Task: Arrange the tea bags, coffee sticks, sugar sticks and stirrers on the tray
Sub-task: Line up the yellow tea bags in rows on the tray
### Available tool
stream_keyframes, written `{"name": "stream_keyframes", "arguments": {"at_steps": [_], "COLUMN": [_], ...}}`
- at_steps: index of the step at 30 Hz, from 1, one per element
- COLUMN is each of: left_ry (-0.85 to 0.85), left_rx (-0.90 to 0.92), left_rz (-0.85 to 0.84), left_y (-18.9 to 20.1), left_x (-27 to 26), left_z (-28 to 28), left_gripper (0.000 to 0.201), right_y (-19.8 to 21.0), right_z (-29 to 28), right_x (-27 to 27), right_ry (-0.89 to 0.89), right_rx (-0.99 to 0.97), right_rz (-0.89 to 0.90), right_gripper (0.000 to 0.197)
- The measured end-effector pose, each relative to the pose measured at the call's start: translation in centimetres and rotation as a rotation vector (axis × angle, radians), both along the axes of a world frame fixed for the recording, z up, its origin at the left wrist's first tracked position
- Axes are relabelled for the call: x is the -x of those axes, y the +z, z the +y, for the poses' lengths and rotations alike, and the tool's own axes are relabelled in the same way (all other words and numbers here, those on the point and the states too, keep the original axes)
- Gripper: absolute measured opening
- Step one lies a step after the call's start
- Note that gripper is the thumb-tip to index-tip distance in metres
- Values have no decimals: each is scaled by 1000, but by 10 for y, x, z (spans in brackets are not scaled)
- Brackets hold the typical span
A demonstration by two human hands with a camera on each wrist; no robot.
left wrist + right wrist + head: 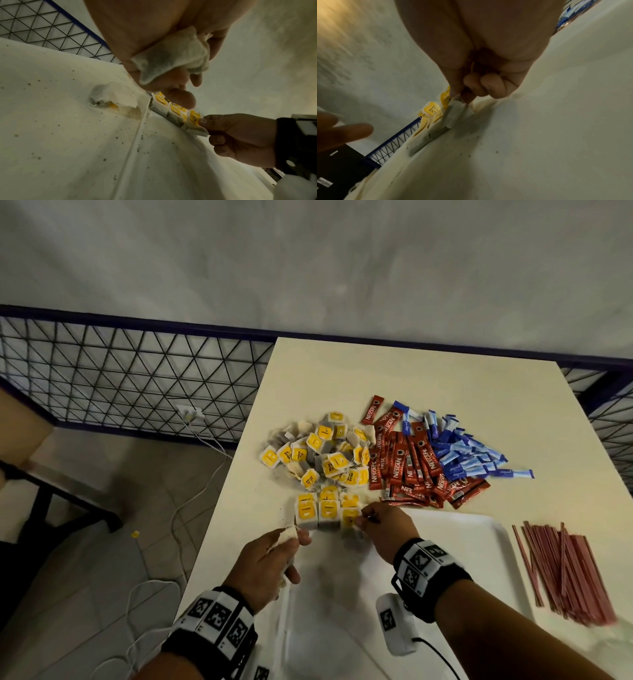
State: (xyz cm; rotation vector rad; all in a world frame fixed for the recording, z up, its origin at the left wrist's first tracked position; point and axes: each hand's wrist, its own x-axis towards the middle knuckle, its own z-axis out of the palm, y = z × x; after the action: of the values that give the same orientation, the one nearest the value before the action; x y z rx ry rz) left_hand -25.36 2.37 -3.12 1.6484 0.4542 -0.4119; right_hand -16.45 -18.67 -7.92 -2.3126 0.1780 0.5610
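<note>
A white tray (472, 546) lies at the table's near edge. Along its far left rim stands a short row of yellow-tagged tea bags (313, 511). At the row's right end, my right hand (359, 519) pinches one tea bag (350, 517), also seen in the left wrist view (195, 119) and the right wrist view (453, 108). My left hand (291, 553) hovers over the tray's left rim and grips a bunch of tea bags (171, 56) in its palm. Behind the tray lie a loose tea bag pile (318, 450), red coffee sticks (411, 463) and blue sugar sticks (462, 450). Red-and-white stirrers (565, 570) lie to the tray's right.
A crumpled tea bag (113, 98) lies by the tray's rim under my left hand. The table's left edge (219, 508) drops to a tiled floor with white cables (191, 501). A blue-framed mesh fence (137, 378) runs behind the table.
</note>
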Motion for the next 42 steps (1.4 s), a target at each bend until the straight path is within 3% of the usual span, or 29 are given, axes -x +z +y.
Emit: {"name": "stream_keyframes", "arguments": {"at_steps": [13, 17, 22, 26, 30, 33, 35, 38, 42], "left_ry": [-20, -9, 3, 0, -41, -89, -108, -133, -79], "left_rx": [-2, 50, 169, 270, 286, 267, 249, 268, 113], "left_rz": [-16, 21, 51, 67, 51, 35, 36, 64, 49], "left_y": [-3, -1, 5, 5, 14, 20, 21, 21, 16], "left_x": [0, 2, -3, -9, -16, -20, -22, -20, -14], "left_z": [0, 0, -3, -6, -14, -20, -20, -20, -16], "left_gripper": [24, 25, 33, 25, 21, 21, 28, 40, 26], "right_y": [-4, -1, -1, 34, 77, 85, 89, 91, 93], "right_z": [4, -1, -2, 14, 41, 42, 38, 32, 27], "right_x": [5, 7, 3, 2, 5, 4, 2, -1, -5], "right_ry": [-95, 158, 506, 345, 496, 504, 475, 465, 443], "right_rx": [58, 44, 223, -67, -387, -366, -362, -308, -234], "right_rz": [-11, -216, -197, -373, -150, -174, -157, -165, -211], "right_gripper": [13, 13, 29, 26, 10, 12, 2, 7, 5]}}
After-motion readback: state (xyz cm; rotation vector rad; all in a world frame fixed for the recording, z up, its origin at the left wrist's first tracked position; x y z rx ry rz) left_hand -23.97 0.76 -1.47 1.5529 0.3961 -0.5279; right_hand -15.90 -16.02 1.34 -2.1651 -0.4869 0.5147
